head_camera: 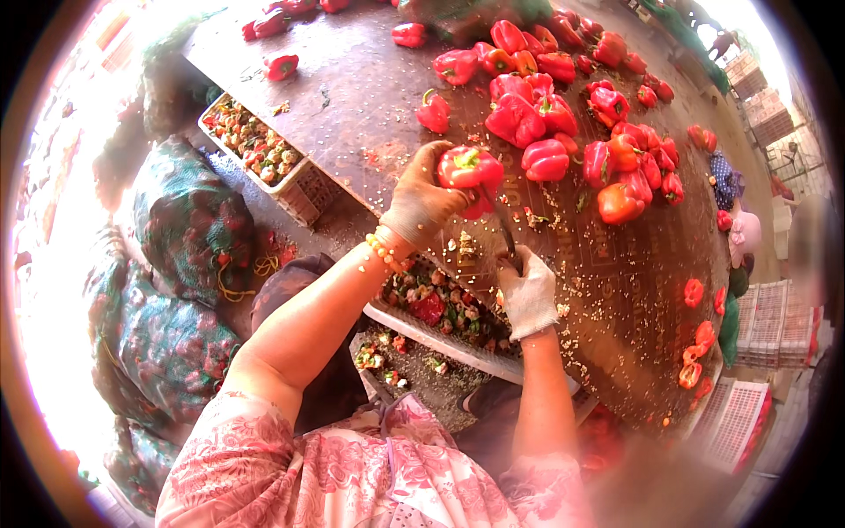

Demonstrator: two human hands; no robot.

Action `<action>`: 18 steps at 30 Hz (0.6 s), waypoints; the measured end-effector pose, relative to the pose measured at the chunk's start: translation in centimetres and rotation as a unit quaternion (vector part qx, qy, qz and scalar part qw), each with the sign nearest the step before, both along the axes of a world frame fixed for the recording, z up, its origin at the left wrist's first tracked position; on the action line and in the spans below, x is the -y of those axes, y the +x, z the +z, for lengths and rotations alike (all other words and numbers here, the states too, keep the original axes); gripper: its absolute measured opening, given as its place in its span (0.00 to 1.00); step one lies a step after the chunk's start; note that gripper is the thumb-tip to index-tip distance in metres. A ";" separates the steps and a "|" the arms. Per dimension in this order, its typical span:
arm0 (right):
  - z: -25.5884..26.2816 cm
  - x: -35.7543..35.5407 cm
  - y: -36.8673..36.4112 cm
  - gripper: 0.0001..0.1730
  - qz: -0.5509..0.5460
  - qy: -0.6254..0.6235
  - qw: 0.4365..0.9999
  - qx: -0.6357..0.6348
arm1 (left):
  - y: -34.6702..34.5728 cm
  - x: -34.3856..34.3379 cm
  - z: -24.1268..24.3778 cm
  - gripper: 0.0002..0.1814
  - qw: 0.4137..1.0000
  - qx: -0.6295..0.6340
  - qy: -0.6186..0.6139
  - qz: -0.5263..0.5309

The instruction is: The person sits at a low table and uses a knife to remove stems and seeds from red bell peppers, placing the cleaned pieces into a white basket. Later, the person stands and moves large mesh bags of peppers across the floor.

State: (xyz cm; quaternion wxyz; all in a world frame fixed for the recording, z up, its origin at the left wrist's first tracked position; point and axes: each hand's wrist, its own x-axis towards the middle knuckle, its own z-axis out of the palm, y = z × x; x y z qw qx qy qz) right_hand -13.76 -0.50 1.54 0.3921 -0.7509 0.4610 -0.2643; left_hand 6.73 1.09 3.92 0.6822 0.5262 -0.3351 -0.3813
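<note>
My left hand (426, 193), in a soiled work glove, grips a red bell pepper (470, 169) with its green stem facing up. Below and to the right, my gloved right hand (526, 290) is closed around the handle of a dark, narrow knife-like tool (505, 228). The tool's upper end reaches the underside of the pepper; its tip is hidden there. Many whole red bell peppers (515, 120) lie beyond my hands on a brown board table (396, 112), among scattered seeds. A crate of pepper cores (455, 343) sits under the table's near edge, below my hands.
Another crate (290, 188) of cores stands at the table's left edge. Filled green mesh sacks (191, 218) are piled at left. A green mesh sack (475, 16) rests on the table's far side. Stacked plastic crates (772, 323) and a person in pink (744, 234) are at right.
</note>
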 end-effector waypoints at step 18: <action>-2.2 0.9 1.1 0.25 0.042 0.068 0.982 0.172 | -2.8 -3.9 1.4 0.35 0.969 0.029 0.192 -0.154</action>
